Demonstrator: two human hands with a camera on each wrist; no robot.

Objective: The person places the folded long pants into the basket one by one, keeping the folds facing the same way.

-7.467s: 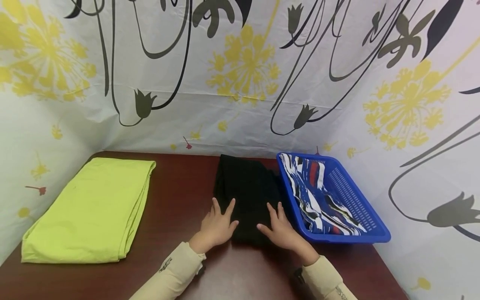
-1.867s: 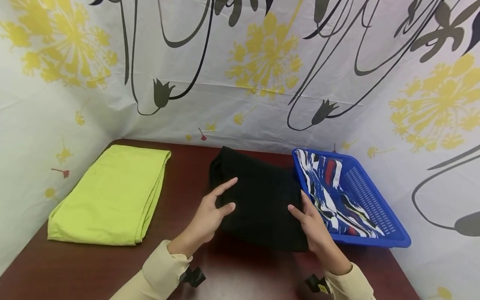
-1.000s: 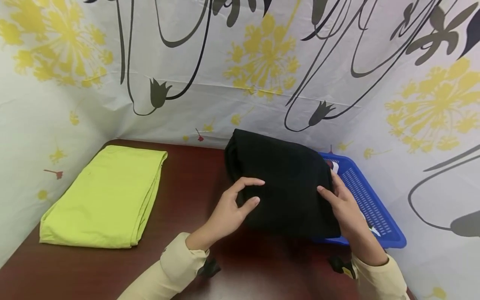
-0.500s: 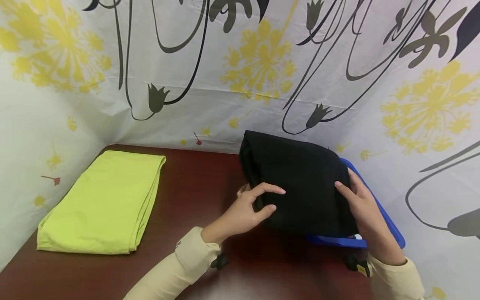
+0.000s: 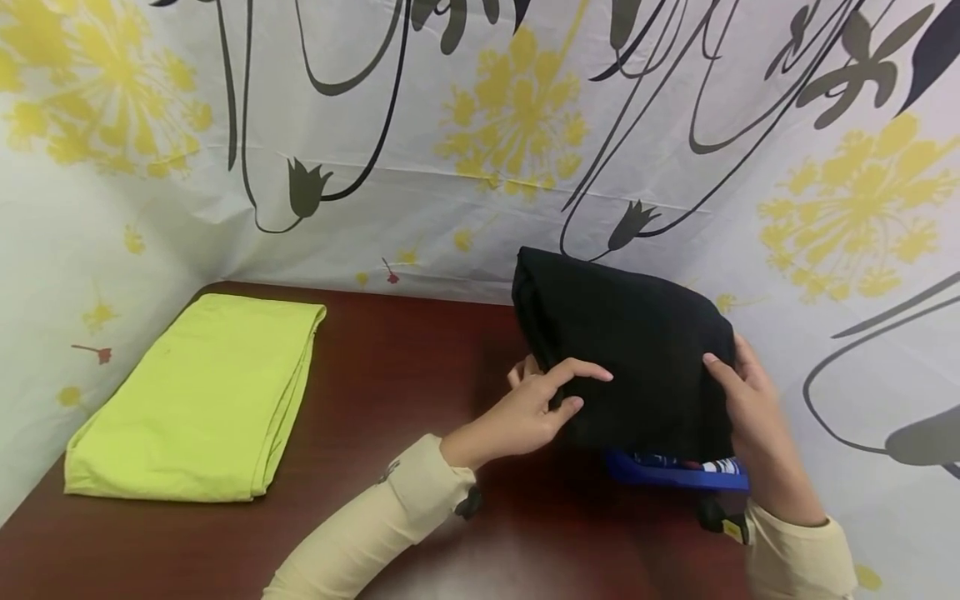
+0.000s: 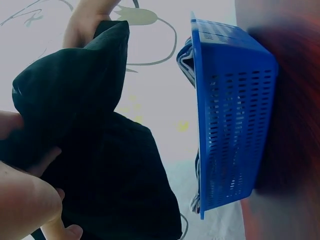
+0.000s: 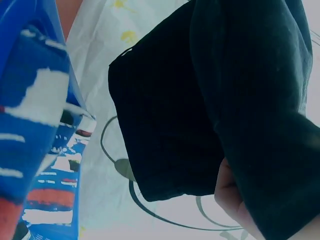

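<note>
Here, your left hand [image 5: 525, 410] and right hand [image 5: 752, 408] hold the folded black cloth [image 5: 641, 358] by opposite sides, so it spans between them; the blue basket [image 5: 667, 476] sits beneath the grip, apart from the cloth and nearer your right hand.
</note>
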